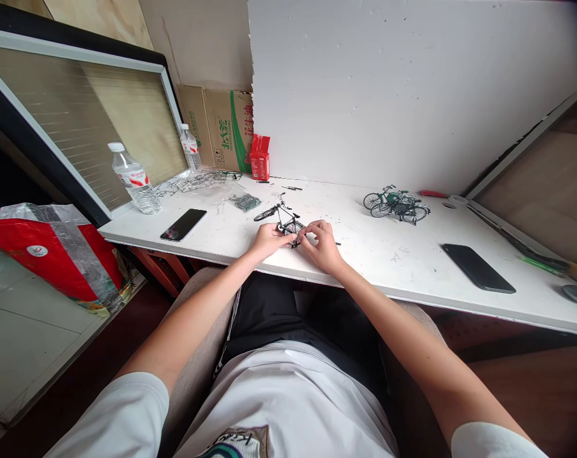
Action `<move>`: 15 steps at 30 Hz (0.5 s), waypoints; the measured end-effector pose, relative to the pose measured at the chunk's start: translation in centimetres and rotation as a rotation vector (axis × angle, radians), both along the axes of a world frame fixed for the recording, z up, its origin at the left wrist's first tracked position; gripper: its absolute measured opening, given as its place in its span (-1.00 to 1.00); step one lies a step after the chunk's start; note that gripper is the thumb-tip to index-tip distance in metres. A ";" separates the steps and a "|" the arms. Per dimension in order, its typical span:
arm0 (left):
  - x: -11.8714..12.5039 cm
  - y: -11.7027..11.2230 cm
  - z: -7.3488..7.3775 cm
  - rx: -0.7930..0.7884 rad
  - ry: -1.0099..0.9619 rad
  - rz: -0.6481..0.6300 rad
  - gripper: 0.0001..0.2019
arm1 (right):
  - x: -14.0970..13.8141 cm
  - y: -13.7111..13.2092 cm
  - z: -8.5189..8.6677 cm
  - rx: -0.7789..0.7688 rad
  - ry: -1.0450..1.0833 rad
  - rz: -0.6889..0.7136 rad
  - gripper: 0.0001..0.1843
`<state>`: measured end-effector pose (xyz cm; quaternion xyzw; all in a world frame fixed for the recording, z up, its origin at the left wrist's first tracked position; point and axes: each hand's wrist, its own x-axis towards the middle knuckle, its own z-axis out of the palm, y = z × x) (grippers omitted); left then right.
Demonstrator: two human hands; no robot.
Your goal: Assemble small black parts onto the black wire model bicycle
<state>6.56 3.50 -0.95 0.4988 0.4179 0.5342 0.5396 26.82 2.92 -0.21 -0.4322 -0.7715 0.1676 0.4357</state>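
Note:
A small black model bicycle [282, 219] stands on the white table [393, 254], near its front edge. My left hand [268, 240] is closed with its fingertips pinching the bicycle's near wheel from the left. My right hand [322, 245] is closed too, its fingers pressed against the same wheel from the right. What the right fingers pinch is too small to make out. The bicycle's far wheel and handlebars stick out beyond my hands.
Finished green model bicycles [397, 205] stand at the back right. Two black phones [184, 224] [478, 268] lie on the table. Water bottles [134, 178], a red box [260, 157], metal part sheets [200, 180], a cardboard box [224, 127] and tools [541, 261] surround the work area.

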 end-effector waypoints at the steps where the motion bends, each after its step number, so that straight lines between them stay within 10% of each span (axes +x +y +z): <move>1: 0.0 0.0 -0.1 0.003 -0.007 0.009 -0.43 | 0.1 0.2 -0.1 -0.013 0.015 -0.008 -0.82; 15: -0.5 0.1 0.4 0.043 -0.260 0.230 -0.44 | 0.8 1.1 -0.6 0.015 -0.062 -0.080 -0.76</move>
